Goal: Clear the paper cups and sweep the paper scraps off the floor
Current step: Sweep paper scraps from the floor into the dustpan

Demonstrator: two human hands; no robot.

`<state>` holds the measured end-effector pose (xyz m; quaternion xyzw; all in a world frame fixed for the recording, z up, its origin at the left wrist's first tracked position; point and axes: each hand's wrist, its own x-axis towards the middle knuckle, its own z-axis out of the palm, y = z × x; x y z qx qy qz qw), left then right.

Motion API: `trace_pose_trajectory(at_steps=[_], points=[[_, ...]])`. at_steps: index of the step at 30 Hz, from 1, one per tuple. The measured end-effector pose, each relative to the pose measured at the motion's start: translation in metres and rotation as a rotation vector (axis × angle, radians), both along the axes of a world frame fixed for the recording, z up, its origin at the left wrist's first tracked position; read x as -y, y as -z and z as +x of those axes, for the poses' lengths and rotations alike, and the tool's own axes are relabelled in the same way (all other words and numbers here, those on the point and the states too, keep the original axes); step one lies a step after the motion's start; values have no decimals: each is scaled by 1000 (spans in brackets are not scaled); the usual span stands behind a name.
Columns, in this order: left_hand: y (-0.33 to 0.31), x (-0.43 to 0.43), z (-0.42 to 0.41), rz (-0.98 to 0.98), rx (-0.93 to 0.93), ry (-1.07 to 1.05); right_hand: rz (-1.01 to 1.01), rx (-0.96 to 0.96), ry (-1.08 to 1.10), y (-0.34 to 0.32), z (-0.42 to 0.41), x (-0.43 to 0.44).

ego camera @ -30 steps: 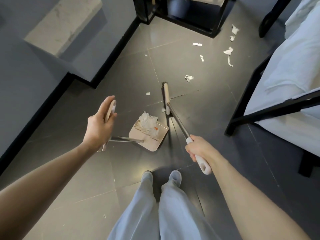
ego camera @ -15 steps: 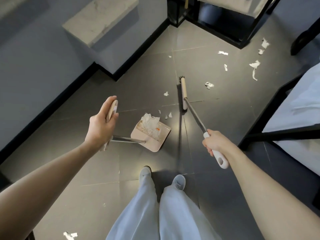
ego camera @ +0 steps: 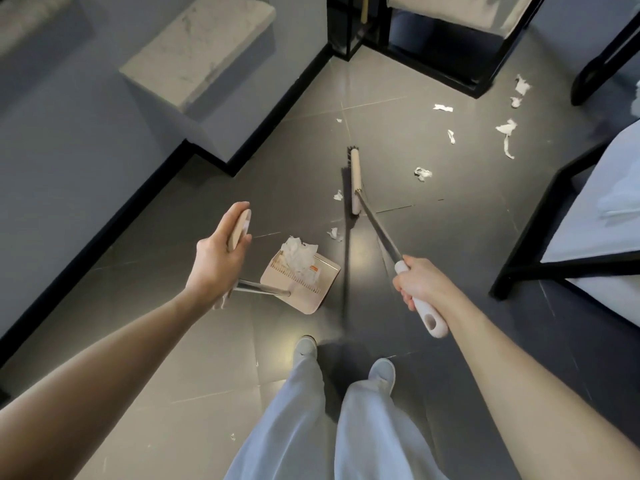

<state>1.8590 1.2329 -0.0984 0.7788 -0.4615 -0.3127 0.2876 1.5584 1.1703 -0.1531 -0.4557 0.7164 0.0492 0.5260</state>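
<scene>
- The sweeping step is in hand. No paper cups show in this view, so I cannot tell how that part stands.
- The left hand (ego camera: pixel 216 261) has its grip on the top of the dustpan's upright handle. The thumb pins the beige end against the fingers.
- The dustpan (ego camera: pixel 313 299) sits on the floor (ego camera: pixel 450 244) just ahead of the feet, with a wad of crumpled paper (ego camera: pixel 298 254) lying in it.
- The right hand (ego camera: pixel 419 285) has its grip wrapped firmly round the white handle of the broom (ego camera: pixel 379 233). The broom head (ego camera: pixel 355 181) rests on the floor well ahead of the dustpan.
- Two of the paper scraps (ego camera: pixel 338 195) lie just left of the broom head, between it and the dustpan's mouth.
- Another scrap (ego camera: pixel 422 173) lies near the head on its right.
- A looser scatter (ego camera: pixel 506 133) lies farther off, towards the black chair frame (ego camera: pixel 485 74).
- The next move, as I judge it, is a short pull of the broom head towards the dustpan to carry in the two near scraps.
- After that the broom has to reach to the right for the rest.
- It calls for a low, flat stroke, since light paper may flutter aside or slip past the dustpan's lip.
- The dustpan should be held steady with its edge down on the floor.
</scene>
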Motion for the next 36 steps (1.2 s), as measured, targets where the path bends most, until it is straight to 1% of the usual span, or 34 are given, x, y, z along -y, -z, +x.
trace_pose_trajectory(at_steps=[6,10,17,20,22,25,27,32,36], points=[[3,37,30,22,-48,61,-73,-118,-68,-4,33,54],[10,62,31,20,-72,62,-73,-158,-121,5,50,77],[16,103,33,43,-87,91,141,-175,-410,13,69,95],[15,111,42,54,-71,85,248,-179,-471,8,62,81],[16,117,44,50,-76,86,295,-177,-469,-3,49,67],[17,119,43,44,-87,106,369,-135,-373,-25,29,43],[17,118,41,37,-94,118,386,-135,-369,-38,20,30],[14,106,46,27,-94,136,325,-69,-224,-63,10,8],[11,103,51,23,-59,205,267,-101,-210,-73,4,1]])
